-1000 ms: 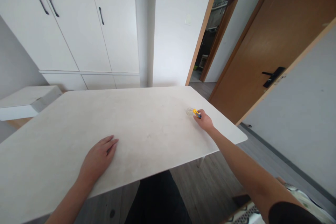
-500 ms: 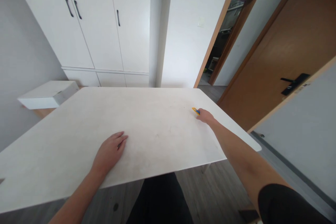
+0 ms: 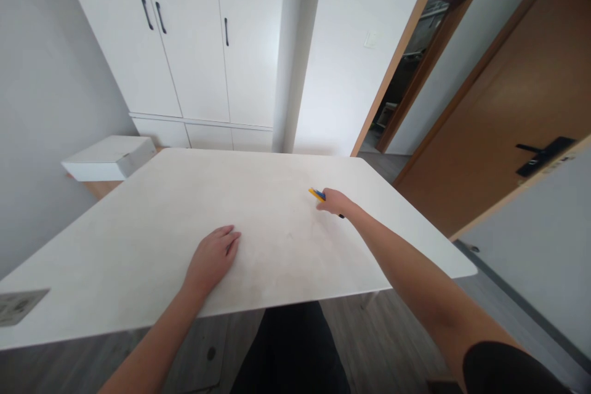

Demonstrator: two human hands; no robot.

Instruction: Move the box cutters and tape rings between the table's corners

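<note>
My right hand (image 3: 336, 202) reaches out over the white table (image 3: 138, 221) and is closed on a small yellow and blue object (image 3: 316, 194), whose tip sticks out to the left of my fingers. Most of the object is hidden inside the hand. My left hand (image 3: 213, 255) lies flat on the table near the front edge, palm down, fingers loosely together, holding nothing.
A white box (image 3: 111, 159) sits on a low surface left of the table. White cupboards (image 3: 194, 37) stand behind. A brown door (image 3: 508, 117) and an open doorway (image 3: 410, 68) are at right. A grey label (image 3: 18, 305) lies at the table's front left.
My right hand has slid left across the table with the yellow and blue object. The small clear ring seen beside it one second ago is no longer visible. The view has shifted right.
</note>
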